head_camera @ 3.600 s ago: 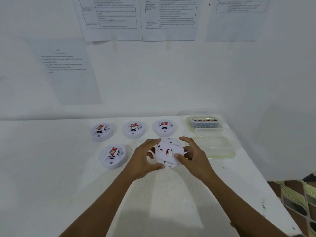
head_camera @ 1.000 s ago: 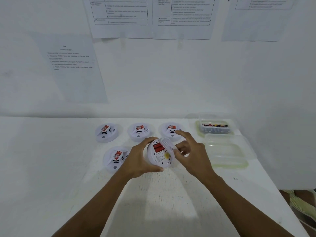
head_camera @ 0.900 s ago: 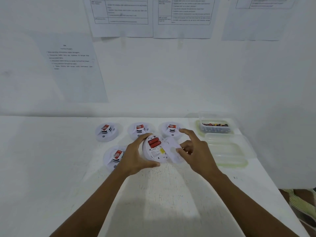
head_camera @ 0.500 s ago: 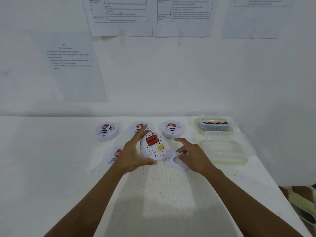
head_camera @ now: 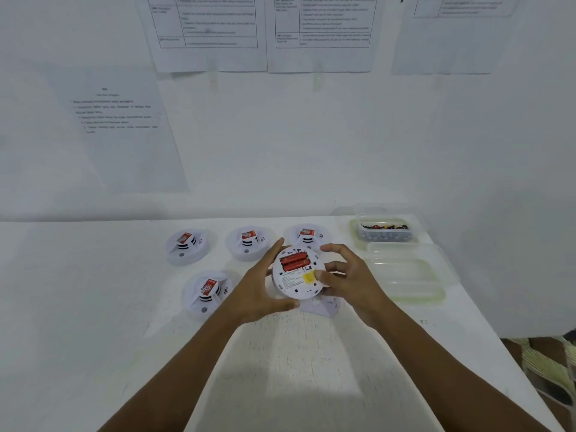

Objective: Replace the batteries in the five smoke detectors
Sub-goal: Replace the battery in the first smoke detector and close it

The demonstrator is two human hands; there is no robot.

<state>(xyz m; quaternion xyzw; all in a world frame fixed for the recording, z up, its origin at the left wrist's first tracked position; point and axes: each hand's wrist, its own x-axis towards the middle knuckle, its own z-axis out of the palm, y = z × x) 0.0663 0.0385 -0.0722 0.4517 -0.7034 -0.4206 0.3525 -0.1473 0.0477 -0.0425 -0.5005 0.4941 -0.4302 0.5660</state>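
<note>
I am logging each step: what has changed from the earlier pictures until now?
The right hand pulled the back plate off the detector, laid it on the table and returned to the detector. Red batteries now show. The left hand kept its grip; the four other detectors and battery box stayed.

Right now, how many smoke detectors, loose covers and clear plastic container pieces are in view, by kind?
Smoke detectors: 5
Loose cover: 1
Clear plastic container pieces: 2
Total: 8
</note>
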